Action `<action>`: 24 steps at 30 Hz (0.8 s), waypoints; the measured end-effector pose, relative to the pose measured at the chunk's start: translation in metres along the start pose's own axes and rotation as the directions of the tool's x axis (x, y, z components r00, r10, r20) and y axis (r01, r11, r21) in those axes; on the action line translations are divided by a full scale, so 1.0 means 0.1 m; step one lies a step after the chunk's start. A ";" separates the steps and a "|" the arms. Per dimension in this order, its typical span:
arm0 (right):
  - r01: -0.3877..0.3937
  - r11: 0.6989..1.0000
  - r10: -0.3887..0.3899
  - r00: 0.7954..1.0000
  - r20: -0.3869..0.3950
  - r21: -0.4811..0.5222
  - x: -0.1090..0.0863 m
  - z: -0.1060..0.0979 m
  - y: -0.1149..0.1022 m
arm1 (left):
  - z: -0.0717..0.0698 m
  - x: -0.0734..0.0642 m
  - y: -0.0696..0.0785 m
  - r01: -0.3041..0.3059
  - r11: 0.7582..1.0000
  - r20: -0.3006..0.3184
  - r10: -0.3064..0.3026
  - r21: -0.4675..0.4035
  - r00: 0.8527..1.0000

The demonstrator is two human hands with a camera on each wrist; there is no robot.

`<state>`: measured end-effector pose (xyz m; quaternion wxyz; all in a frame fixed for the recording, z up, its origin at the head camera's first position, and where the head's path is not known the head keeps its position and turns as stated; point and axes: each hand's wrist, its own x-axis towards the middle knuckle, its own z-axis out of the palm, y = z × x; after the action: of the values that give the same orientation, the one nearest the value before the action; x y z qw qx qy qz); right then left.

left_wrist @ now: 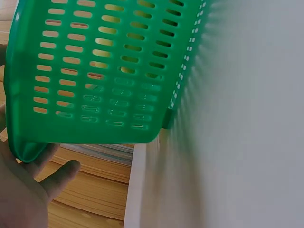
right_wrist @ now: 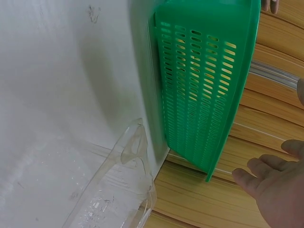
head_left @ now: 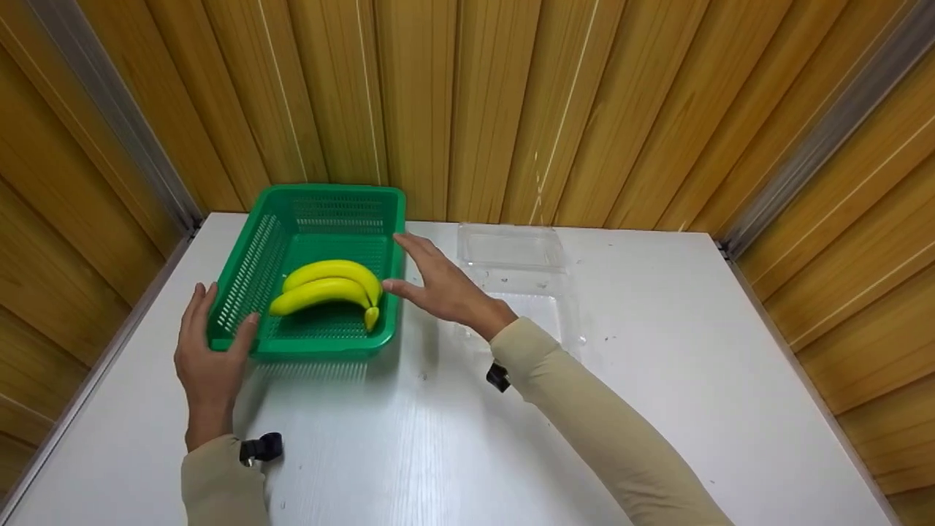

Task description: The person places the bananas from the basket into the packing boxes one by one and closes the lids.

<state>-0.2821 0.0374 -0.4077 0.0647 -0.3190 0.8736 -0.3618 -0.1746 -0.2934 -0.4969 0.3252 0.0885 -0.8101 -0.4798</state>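
Two yellow bananas [head_left: 325, 288], joined at the stem, lie inside a green plastic basket [head_left: 292, 349] with slotted walls. My left hand [head_left: 212, 358] is at the basket's front left corner, fingers straight along the outer side and thumb by the front rim. In the left wrist view this hand [left_wrist: 21, 190] appears right at the rim's corner. My right hand [head_left: 445, 288] is spread at the basket's right rim, its thumb close to the banana stem. The right wrist view has its fingers [right_wrist: 270, 168] extended and apart from the basket wall, with nothing held.
To the right of the basket, a clear plastic container [head_left: 511, 248] with a hinged-looking lid lies on the white table [head_left: 409, 453]. Wood-patterned walls [head_left: 482, 109] close in the back and sides. Small cameras [head_left: 498, 377] are strapped at both wrists.
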 end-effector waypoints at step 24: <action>-0.017 1.000 0.017 1.000 0.021 -0.013 0.09 0.05 -0.07 | 0.02 -0.02 -0.20 -0.055 0.997 -0.089 0.049 -0.056 0.995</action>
<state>-0.2838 0.0253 -0.4055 0.0752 -0.3158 0.8778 -0.3522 -0.1779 -0.3010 -0.5151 0.3753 0.0788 -0.7826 -0.4904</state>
